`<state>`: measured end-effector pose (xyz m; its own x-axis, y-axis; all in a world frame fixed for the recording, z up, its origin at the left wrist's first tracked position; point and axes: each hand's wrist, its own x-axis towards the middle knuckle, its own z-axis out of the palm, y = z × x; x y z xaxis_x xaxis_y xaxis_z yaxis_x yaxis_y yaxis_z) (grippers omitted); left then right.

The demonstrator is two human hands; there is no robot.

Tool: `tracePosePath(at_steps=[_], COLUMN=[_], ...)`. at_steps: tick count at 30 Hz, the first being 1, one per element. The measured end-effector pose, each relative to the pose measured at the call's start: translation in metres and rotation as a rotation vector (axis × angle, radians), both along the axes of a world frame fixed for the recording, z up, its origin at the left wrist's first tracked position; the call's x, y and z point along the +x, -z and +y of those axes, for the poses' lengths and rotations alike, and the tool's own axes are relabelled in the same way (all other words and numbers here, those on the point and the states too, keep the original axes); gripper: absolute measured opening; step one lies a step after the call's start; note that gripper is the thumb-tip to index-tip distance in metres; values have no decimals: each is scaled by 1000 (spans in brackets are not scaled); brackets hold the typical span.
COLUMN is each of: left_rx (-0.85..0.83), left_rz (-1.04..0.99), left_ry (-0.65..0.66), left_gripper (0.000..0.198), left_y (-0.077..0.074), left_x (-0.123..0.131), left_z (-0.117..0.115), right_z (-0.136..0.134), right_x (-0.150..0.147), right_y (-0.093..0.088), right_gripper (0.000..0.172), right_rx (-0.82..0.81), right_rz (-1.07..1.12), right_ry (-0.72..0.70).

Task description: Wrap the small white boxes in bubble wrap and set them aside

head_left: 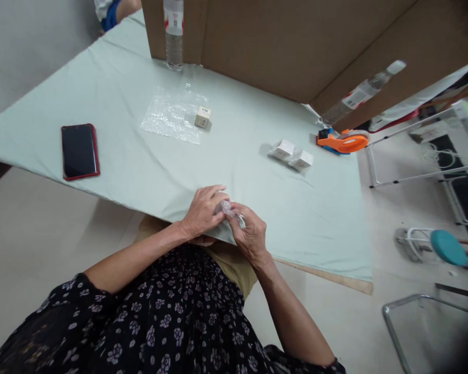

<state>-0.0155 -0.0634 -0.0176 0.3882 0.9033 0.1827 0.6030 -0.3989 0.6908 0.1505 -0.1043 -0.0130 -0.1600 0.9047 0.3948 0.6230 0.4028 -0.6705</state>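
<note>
At the table's near edge, both my hands are on a small bundle of clear bubble wrap [226,208]; what it contains is mostly hidden by my fingers. My left hand [206,210] is closed over the bundle's left side. From the right, my right hand [250,232] pinches the loose plastic between thumb and fingers. Farther back lies a flat sheet of bubble wrap [169,118], with a small cream box [203,117] at its right edge. Two white boxes [285,148] wrapped in clear plastic rest to the right of my hands.
An orange tape dispenser [345,142] sits near the table's right edge. A red-cased tablet or phone [79,152] lies at left. Tall cardboard [257,47] stands along the back, with a water bottle [174,44] and a tilted bottle [361,96]. A teal-seated stool [448,247] is at right.
</note>
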Motion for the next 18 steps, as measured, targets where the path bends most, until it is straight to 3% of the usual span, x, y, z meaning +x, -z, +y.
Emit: tracePosePath(at_steps=[3,9,14,18], left_rx=[5,75,107,20], left_rz=[-48,-17,-27,-104], left_ry=[108,275,305,297], left_gripper=[30,67,53,46], left_y=[6,16,20,11], left_x=[-10,-30,-29,-24], left_z=[1,-3,5,21], right_z=[-4,-8,-8,7], right_x=[-2,-1,7,15], right_y=[4,12,19,17], right_gripper=[13,16,21,24], right_rx=[27,71,131,51], right_rz=[-8,-92,-85,-87], right_ry=[-9,-46,-135,-171])
